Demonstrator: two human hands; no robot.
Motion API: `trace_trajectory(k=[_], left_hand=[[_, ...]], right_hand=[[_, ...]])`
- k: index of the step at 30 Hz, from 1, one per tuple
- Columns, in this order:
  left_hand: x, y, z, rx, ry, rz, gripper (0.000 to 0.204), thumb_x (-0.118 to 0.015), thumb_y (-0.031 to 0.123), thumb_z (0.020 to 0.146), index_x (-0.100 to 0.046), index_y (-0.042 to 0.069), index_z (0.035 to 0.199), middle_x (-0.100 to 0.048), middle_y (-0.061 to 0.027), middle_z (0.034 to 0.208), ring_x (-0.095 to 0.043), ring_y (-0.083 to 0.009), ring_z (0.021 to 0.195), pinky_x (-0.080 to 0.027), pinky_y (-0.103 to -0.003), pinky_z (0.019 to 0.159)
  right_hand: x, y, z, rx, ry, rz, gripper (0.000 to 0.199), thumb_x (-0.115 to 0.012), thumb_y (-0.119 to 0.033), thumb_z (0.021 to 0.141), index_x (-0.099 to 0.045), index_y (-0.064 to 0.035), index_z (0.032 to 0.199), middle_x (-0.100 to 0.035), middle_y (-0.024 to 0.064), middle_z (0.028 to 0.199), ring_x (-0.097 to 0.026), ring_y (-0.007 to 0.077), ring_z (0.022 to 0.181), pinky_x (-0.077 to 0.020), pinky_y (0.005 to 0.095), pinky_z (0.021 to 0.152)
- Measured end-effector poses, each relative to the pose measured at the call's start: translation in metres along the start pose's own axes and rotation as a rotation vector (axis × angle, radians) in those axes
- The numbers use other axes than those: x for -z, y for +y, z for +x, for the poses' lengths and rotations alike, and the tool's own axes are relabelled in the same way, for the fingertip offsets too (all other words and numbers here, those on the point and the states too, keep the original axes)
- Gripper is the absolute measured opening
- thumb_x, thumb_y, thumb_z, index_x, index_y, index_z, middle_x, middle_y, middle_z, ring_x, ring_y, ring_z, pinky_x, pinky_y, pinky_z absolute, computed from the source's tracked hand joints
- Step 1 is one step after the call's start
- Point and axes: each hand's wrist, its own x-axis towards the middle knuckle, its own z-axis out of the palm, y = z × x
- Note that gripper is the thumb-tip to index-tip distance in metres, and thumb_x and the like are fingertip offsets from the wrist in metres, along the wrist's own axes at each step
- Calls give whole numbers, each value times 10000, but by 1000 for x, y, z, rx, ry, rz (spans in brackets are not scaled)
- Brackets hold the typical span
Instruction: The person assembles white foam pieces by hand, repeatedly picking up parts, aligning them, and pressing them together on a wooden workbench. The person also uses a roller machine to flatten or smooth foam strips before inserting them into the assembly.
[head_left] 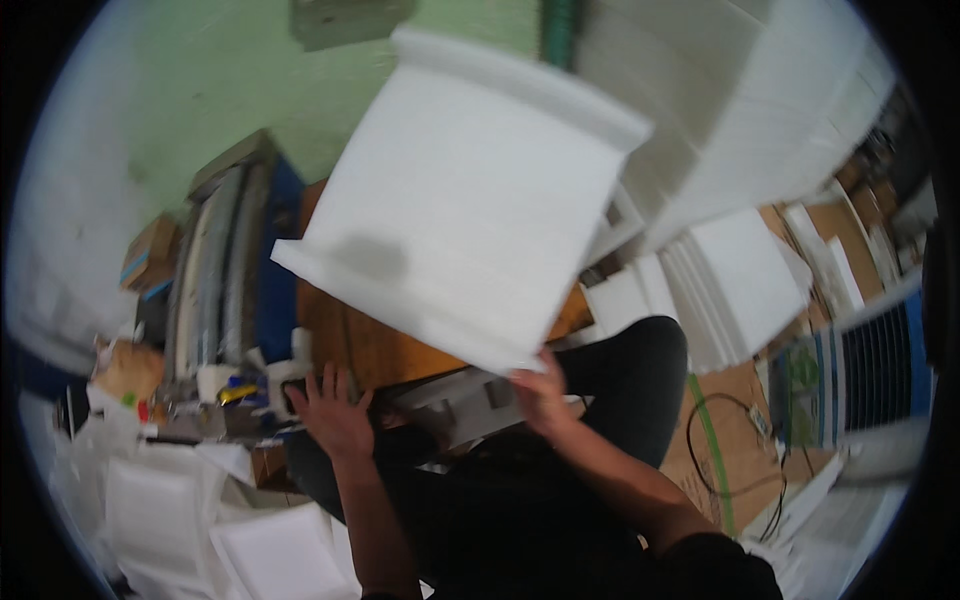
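Note:
A large white foam sheet (470, 200) with raised strips along two opposite sides is held up in front of me, tilted. My right hand (543, 393) grips its near corner, fingers closed on the edge. To the left, my left hand (337, 415) is free of the sheet, palm down with its fingers spread. Beneath the sheet is a brown wooden worktop (350, 345), mostly covered by it. A dark shadow falls on the sheet's lower left part.
A machine with rollers and a blue side (225, 270) stands at left, with a yellow-handled tool (238, 392) near it. Stacked white foam panels (735, 290) are at right, beside a blue slatted unit (860, 370) and a black cable (700, 470). White foam trays (280, 555) lie at lower left.

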Motion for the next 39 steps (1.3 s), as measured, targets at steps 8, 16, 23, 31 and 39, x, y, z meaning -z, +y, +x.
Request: trace_trajectory(k=[8, 16, 23, 31, 39], left_hand=[[34, -61, -25, -69, 38, 375, 626, -546, 360, 1057, -338, 81, 1577, -437, -190, 1561, -395, -329, 1477, -217, -586, 1233], [-13, -132, 3, -393, -546, 1313, 570, -722, 50, 880, -540, 29, 1420, -569, -181, 1432, -514, -327, 1377, -400, -408, 1156], [-78, -239, 30, -471, -831, 2016, 778, -791, 145, 847, -434, 183, 1536, -322, -160, 1639, -304, -427, 1515, -273, -612, 1223], [-59, -205, 101, -377, -856, 1941, 722, -831, 86, 758, -595, 200, 1431, -397, -152, 1621, -364, -425, 1492, -348, -501, 1222], [-47, -200, 112, -359, -855, 1919, 770, -809, 38, 758, -572, 216, 1469, -372, -152, 1642, -353, -415, 1511, -347, -518, 1222]], right_hand=[[-43, 96, 3, -575, -139, -471, 664, -882, -359, 815, -608, 79, 1231, -703, 140, 1092, -670, 210, 1047, -553, 385, 872], [-21, -55, -35, 146, -223, -781, 364, -746, -169, 942, -693, 16, 1252, -741, 126, 1022, -702, 192, 917, -554, 322, 839], [164, -223, 48, 610, 556, -830, 244, -704, -133, 970, -710, 22, 1159, -685, 23, 878, -605, 71, 806, -499, 262, 746], [401, -119, 86, -228, 760, -1743, 722, -868, -355, 763, -600, 6, 1328, -605, 226, 1323, -614, 371, 1207, -518, 477, 1018], [395, -139, 107, -140, 703, -1846, 680, -908, -400, 721, -670, -11, 1225, -598, 192, 1200, -603, 374, 1158, -525, 451, 959]])
